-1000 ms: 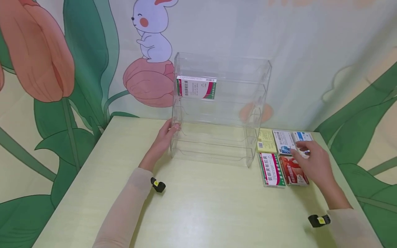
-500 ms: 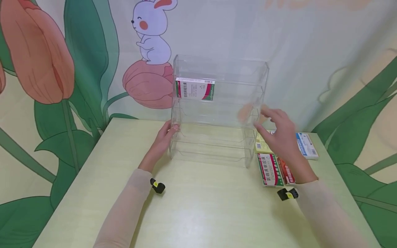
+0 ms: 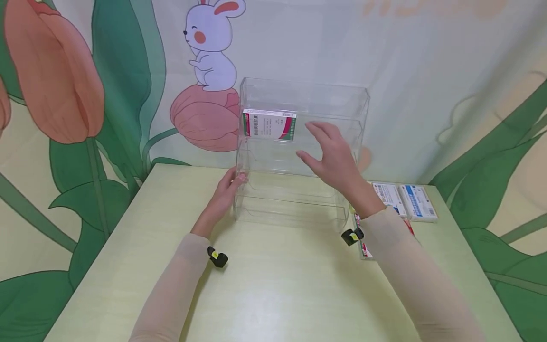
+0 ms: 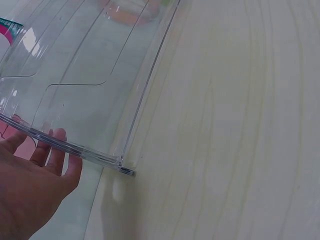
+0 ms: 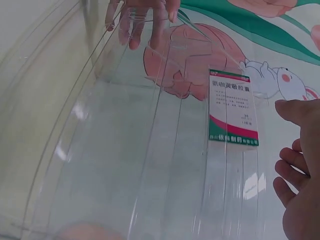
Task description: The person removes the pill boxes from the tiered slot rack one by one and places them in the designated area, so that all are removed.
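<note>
A clear tiered acrylic display rack (image 3: 290, 202) stands upright on the table. My left hand (image 3: 224, 192) grips its left side edge, fingers (image 4: 57, 160) wrapped behind the panel in the left wrist view. One medicine box (image 3: 270, 125), white with magenta and green bands, sits at the left of an upper tier; the right wrist view shows its printed front (image 5: 232, 107). My right hand (image 3: 333, 159) is raised in front of the rack, to the right of that box. Its fingers and thumb are spread apart and hold nothing.
Several more medicine boxes lie right of the rack: a white and blue one (image 3: 418, 203), a white one (image 3: 386, 194), and a magenta-and-green one (image 3: 366, 250) mostly under my right forearm. A printed curtain (image 3: 406, 71) hangs behind the table (image 3: 256, 285).
My right hand has left the boxes on the right and moved left and up to the front of the rack, with nothing in it. The left hand stays on the rack.
</note>
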